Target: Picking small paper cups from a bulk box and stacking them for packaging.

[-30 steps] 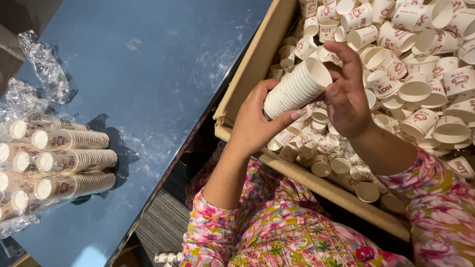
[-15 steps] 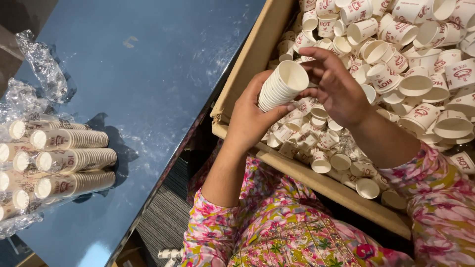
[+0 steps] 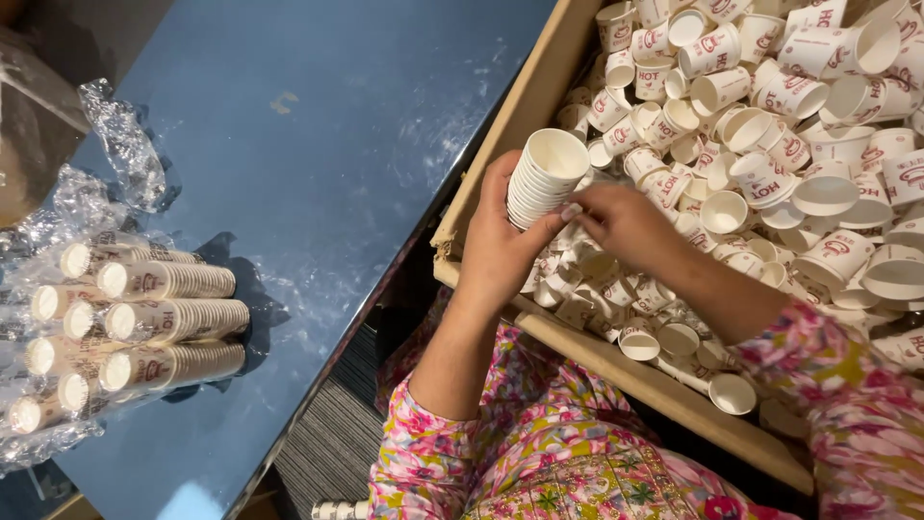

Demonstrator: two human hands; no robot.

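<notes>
Your left hand is gripping the stack of paper cups (light, crushable) around its side; right hand, fingers loosely curled, is touching its base.

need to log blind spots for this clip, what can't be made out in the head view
- Nested stack of white paper cups: its lower end is wrapped by the left hand, so the count is unclear.
- Right hand: its fingers are buried among loose cups.
- Long brown cardboard box: cut off by the top and right edges.
- Clear plastic bag of stacked cups: cut off at the left edge.
</notes>
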